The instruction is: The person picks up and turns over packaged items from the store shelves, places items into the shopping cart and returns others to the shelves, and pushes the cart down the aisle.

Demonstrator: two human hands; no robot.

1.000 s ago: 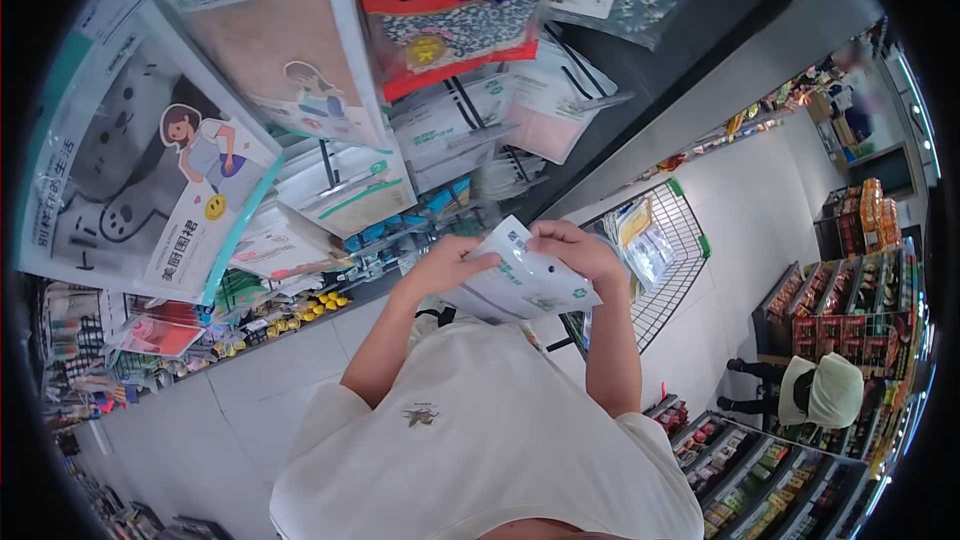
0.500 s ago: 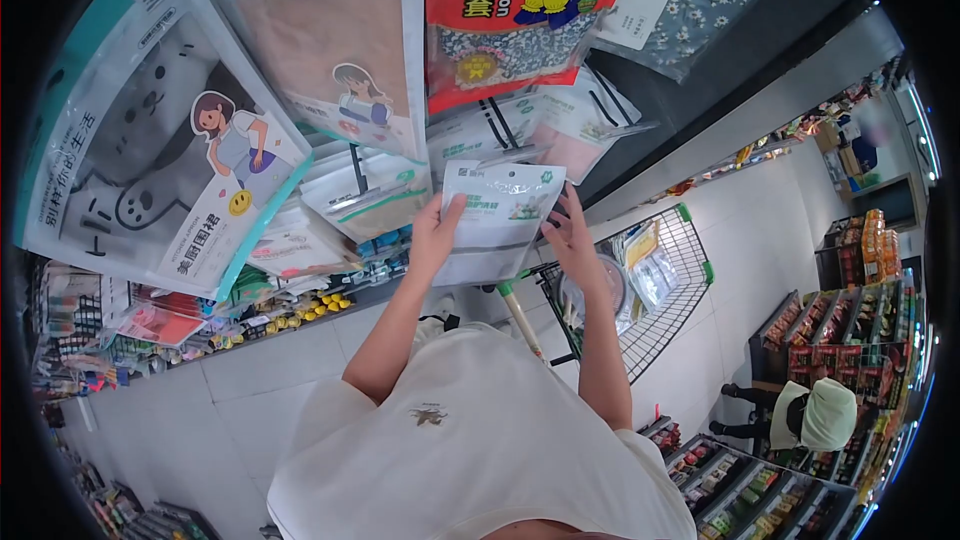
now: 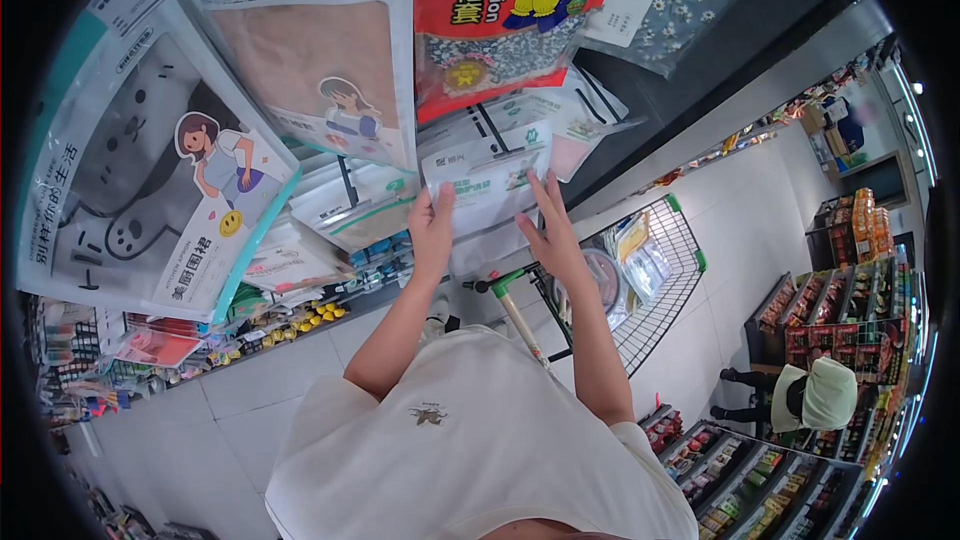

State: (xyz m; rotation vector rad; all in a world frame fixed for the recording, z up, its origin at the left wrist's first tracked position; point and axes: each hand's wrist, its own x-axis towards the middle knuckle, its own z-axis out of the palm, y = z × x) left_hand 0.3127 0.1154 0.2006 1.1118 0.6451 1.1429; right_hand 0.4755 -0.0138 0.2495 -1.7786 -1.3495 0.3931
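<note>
A white plastic packet with green lettering hangs or is held upright just below the hook rail in front of me. My left hand pinches its left edge, thumb on the front. My right hand lies against the right side of the packet, fingers stretched and apart. More packets on hooks stand behind it, partly hidden. Above it hangs a red sleeve-cover packet marked "Fashion". Whether the packet's top is on a hook is hard to see.
At left hang a large apron packet and a beige-fabric packet. A wire shopping cart holding goods stands right of me. A person in pale clothing is by the snack shelves. Yellow-tipped items line a lower shelf.
The packet has moved up and slightly left, nearer the hooks. My right hand has shifted from the packet's right edge onto its front. My left hand stays at its left edge.
</note>
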